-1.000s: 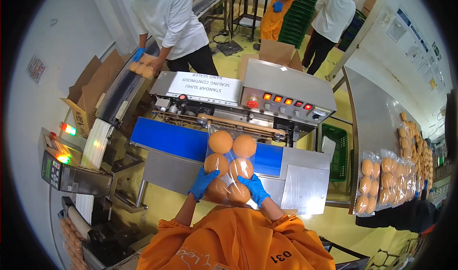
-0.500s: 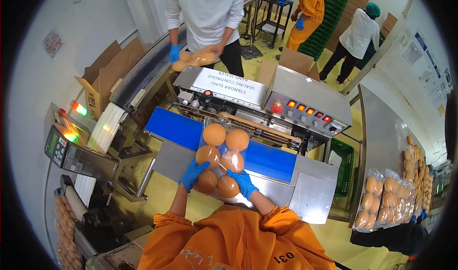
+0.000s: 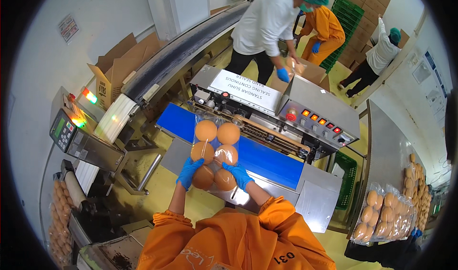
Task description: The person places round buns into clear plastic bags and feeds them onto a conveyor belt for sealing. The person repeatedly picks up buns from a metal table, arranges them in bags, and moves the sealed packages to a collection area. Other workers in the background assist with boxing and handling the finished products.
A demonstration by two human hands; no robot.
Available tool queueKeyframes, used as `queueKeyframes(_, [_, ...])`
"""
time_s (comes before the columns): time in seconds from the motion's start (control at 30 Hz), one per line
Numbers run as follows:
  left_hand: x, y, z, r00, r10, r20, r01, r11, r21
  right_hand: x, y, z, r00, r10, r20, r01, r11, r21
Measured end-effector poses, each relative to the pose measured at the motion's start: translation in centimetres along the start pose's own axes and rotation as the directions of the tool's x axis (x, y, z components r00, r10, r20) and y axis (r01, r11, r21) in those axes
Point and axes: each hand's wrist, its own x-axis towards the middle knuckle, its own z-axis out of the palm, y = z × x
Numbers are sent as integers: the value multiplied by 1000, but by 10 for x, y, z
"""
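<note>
Part of my left hand (image 3: 189, 173) and part of my right hand (image 3: 240, 175) are hidden under the bag (image 3: 226, 154). I cannot tell whether its top end sits in the sealer (image 3: 317, 109). The lower edge cuts off my smock (image 3: 229, 241). Beyond, the package (image 3: 295, 66) a co-worker (image 3: 265, 24) handles is blurred, and the sealer hides a carton's (image 3: 316, 72) lower part. That co-worker covers some of the person in orange (image 3: 328, 27). On the worktop (image 3: 387, 139) to my right, the farthest buns (image 3: 421, 191) are too small to count. Wall notices (image 3: 425, 74) are too small to read.
</note>
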Motion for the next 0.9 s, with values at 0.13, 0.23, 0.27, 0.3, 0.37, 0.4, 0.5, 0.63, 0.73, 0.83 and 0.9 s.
queueKeyframes(0.13, [-6,-6,1,994,58,-90,-61,998,-24,10,-4,-1,998,4,61,-2,999,-34])
queueKeyframes(0.23, [-15,-3,6,991,81,-103,-87,995,-54,19,-5,-1,994,-13,105,23,995,-93])
queueKeyframes(0.27, [-17,-8,4,990,88,-106,-94,994,-52,21,-7,-2,994,-39,102,54,987,-153])
queueKeyframes(0.3, [-19,-12,3,989,96,-109,-102,994,-49,22,-9,-2,993,-65,100,86,974,-211])
queueKeyframes(0.37, [-23,-27,0,990,67,-127,-72,997,-34,24,-10,-5,988,-107,112,128,970,-209])
queueKeyframes(0.4, [-23,-33,-2,989,53,-137,-57,998,-27,24,-11,-8,985,-127,117,150,967,-207])
queueKeyframes(0.5, [-52,-21,28,995,-52,-89,60,994,92,15,-21,-38,996,17,88,18,925,-380])
queueKeyframes(0.63, [-82,-13,26,813,-513,276,346,806,481,-17,-38,-89,996,31,88,14,883,-468])
queueKeyframes(0.73, [-79,-16,19,932,-288,220,175,889,423,-41,-44,-121,999,-50,0,42,842,-538])
queueKeyframes(0.83, [-60,-17,24,984,114,-136,-55,925,376,-50,-29,-151,964,-209,-162,-2,608,-794])
queueKeyframes(0.9, [-42,-14,27,945,222,-242,-115,914,389,-49,-13,-157,858,-469,-211,85,535,-841])
